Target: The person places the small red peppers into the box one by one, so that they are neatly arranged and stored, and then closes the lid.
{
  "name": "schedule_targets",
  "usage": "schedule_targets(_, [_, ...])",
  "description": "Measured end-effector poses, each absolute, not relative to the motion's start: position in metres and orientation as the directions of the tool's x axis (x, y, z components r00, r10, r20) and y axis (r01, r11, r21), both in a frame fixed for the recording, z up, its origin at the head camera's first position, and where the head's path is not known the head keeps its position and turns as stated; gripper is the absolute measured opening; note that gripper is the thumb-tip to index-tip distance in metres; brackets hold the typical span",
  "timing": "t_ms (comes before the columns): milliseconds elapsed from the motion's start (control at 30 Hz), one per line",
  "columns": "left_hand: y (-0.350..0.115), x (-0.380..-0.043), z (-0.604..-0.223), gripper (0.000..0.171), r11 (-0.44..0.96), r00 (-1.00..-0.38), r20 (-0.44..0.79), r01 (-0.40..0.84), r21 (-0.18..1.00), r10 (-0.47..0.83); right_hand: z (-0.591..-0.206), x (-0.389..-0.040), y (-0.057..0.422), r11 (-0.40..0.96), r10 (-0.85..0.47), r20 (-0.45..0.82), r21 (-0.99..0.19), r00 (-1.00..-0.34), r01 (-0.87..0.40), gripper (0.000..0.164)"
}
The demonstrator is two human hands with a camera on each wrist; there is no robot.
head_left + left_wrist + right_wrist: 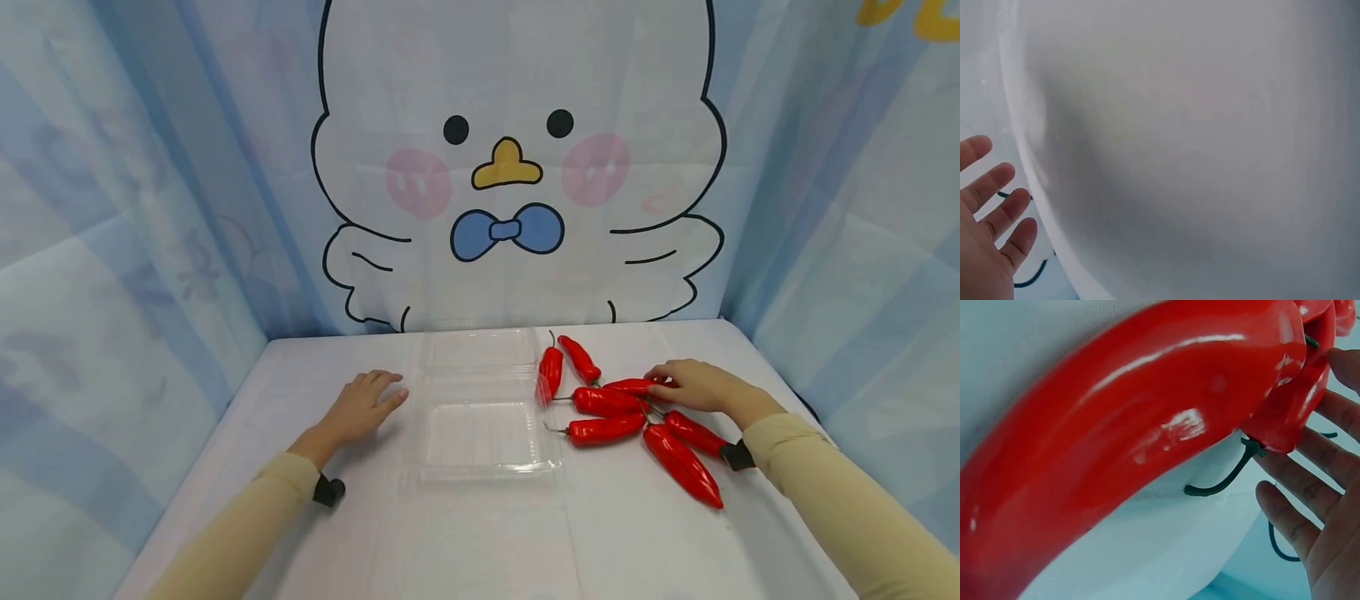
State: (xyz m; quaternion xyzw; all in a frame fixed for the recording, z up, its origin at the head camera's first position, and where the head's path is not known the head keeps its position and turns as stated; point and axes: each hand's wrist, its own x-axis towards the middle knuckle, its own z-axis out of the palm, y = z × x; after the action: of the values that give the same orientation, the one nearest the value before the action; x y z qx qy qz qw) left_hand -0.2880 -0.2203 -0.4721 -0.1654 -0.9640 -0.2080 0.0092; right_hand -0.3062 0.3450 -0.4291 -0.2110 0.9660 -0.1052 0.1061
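My right hand [693, 386] is at the far side of a group of glossy red chili peppers [606, 430]. Its thumb and fingers pinch one chili pepper [1291, 412], whose green stem shows in the right wrist view. A larger chili pepper [1141, 425] fills much of that view, nearer the camera. My left hand [362, 408] hovers near the left side of a clear plastic container [483, 468], fingers spread and holding nothing. The container lies with its lid [480, 350] folded back behind it. In the left wrist view, spread fingers [1007, 212] show at the left edge.
Another chili pepper [550, 373] leans against the container's right side, and one [579, 358] lies farther back. A white cloth covers the table [480, 542]. Behind it hangs a curtain [510, 283] with a cartoon bird; more curtains flank both sides.
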Motion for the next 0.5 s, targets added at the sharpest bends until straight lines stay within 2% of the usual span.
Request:
schedule_targets(267, [-0.206, -0.275, -0.469, 0.059, 0.797, -0.950, 0.058, 0.288, 0.530, 0.305, -0.434, -0.306, 0.347, 0.896, -0.410, -0.165, -0.259, -0.897, -0.362, 0.043])
schedule_targets(500, [-0.195, -0.268, -0.460, 0.067, 0.672, -0.980, -0.058, 0.087, 0.735, 0.191, -0.438, -0.305, 0.347, 0.896, -0.392, -0.161, -0.288, -0.906, -0.337, 0.045])
